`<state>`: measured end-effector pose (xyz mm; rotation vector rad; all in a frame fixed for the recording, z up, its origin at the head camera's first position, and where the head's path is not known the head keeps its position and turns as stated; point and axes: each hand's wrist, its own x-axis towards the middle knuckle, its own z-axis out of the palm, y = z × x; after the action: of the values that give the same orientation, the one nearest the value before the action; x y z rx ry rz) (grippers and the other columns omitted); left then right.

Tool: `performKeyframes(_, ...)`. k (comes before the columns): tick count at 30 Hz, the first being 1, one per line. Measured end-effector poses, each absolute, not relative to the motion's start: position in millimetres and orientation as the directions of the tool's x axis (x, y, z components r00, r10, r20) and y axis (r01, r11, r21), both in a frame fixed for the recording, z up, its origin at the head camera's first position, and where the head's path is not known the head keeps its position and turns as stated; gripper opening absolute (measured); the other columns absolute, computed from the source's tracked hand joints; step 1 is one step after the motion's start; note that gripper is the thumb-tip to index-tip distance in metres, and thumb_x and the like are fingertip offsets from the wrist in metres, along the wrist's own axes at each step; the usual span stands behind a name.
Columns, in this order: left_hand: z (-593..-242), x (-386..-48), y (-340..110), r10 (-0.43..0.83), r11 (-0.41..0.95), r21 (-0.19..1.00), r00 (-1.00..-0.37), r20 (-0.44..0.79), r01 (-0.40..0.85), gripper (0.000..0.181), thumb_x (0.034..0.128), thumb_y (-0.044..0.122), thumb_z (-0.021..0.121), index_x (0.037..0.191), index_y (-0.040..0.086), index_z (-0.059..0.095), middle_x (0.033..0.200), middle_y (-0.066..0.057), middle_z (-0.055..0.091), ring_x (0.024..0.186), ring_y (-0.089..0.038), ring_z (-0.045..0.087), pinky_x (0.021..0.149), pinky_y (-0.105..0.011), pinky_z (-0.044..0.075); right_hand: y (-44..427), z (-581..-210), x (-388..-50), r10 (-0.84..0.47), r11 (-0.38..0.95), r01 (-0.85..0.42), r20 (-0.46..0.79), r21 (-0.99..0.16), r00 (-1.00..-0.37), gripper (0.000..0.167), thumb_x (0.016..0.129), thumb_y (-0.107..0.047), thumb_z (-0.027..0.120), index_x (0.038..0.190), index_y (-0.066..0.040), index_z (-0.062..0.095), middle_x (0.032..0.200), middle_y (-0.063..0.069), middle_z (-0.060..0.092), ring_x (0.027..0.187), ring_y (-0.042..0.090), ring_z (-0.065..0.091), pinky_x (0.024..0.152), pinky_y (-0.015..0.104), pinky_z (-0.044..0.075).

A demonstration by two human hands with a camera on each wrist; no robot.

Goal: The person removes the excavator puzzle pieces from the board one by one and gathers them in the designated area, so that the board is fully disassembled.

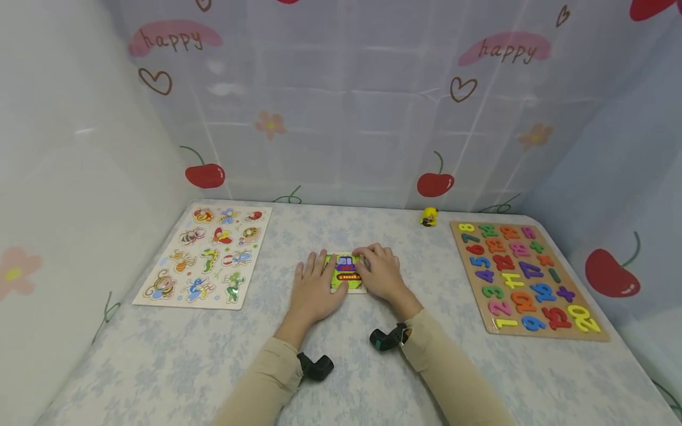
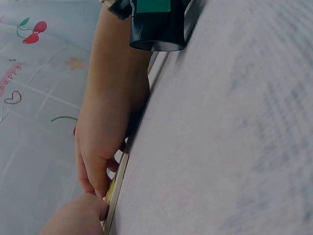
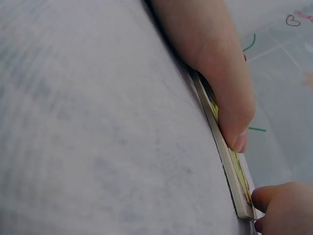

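In the head view a small wooden puzzle board (image 1: 347,278) with a purple and red vehicle picture on green lies between the two hands. My left hand (image 1: 315,290) rests over its left side, fingers straight, the thumb on the lower part of the picture. At the right side, my right hand (image 1: 383,273) holds the board's edge with bent fingers and thumb. The board's pale wooden edge (image 3: 222,152) lies flat on the table in the right wrist view. Part of the picture is hidden beneath the fingers.
At the left lies a white puzzle board (image 1: 245,296) with insect pieces. A wooden number board (image 1: 479,296) with coloured digits is at the right. Near the back edge stands a small yellow figure (image 1: 428,217). A printed curtain (image 1: 341,118) hangs behind the table.
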<state>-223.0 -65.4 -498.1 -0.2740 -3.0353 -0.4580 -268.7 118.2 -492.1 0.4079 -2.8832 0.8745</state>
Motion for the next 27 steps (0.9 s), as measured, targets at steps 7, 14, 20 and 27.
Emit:
performKeyframes(7,-498.7,-222.7,-66.3,0.164,0.939,0.292,-0.983,0.080,0.181,0.075,0.0951,0.062,0.036,0.159,0.024,0.026,0.167,-0.005,0.018,0.156,-0.030,0.010,0.124,-0.056,0.011,114.0,-492.4,-274.6,-0.220,0.815,-0.256,0.132,-0.520,-0.967,0.021,0.102,-0.038,0.052,0.118,-0.028,0.061,0.117,-0.001,0.053,0.107,0.023,0.042,0.086,0.043,0.031)
performKeyframes(14,-495.9,-221.3,-63.8,0.172,0.938,0.293,-0.983,0.069,0.185,0.076,0.0949,0.062,0.036,0.159,0.024,0.025,0.168,-0.004,0.017,0.156,-0.030,0.010,0.125,-0.056,0.011,113.8,-491.2,-274.7,-0.216,0.825,-0.251,0.128,-0.506,-0.968,0.018,0.102,-0.037,0.052,0.109,-0.022,0.060,0.110,0.000,0.051,0.099,0.023,0.040,0.083,0.041,0.029)
performKeyframes(20,-495.0,-221.1,-64.1,0.165,0.934,0.302,-0.981,0.100,0.188,0.075,0.0941,0.060,0.040,0.158,0.021,0.030,0.166,-0.006,0.021,0.155,-0.031,0.013,0.124,-0.057,0.013,114.4,-490.9,-275.7,-0.238,0.823,-0.274,0.136,-0.498,-0.962,0.019,0.102,-0.038,0.052,0.113,-0.024,0.060,0.110,0.000,0.050,0.098,0.022,0.040,0.081,0.039,0.028)
performKeyframes(27,-495.2,-221.0,-65.2,0.165,0.934,0.305,-0.982,0.095,0.186,0.076,0.0948,0.061,0.039,0.159,0.022,0.027,0.167,-0.006,0.020,0.155,-0.031,0.012,0.124,-0.056,0.013,113.6,-490.9,-277.7,-0.249,0.818,-0.286,0.141,-0.500,-0.958,0.019,0.102,-0.038,0.053,0.114,-0.026,0.061,0.110,-0.001,0.050,0.097,0.021,0.039,0.080,0.038,0.027)
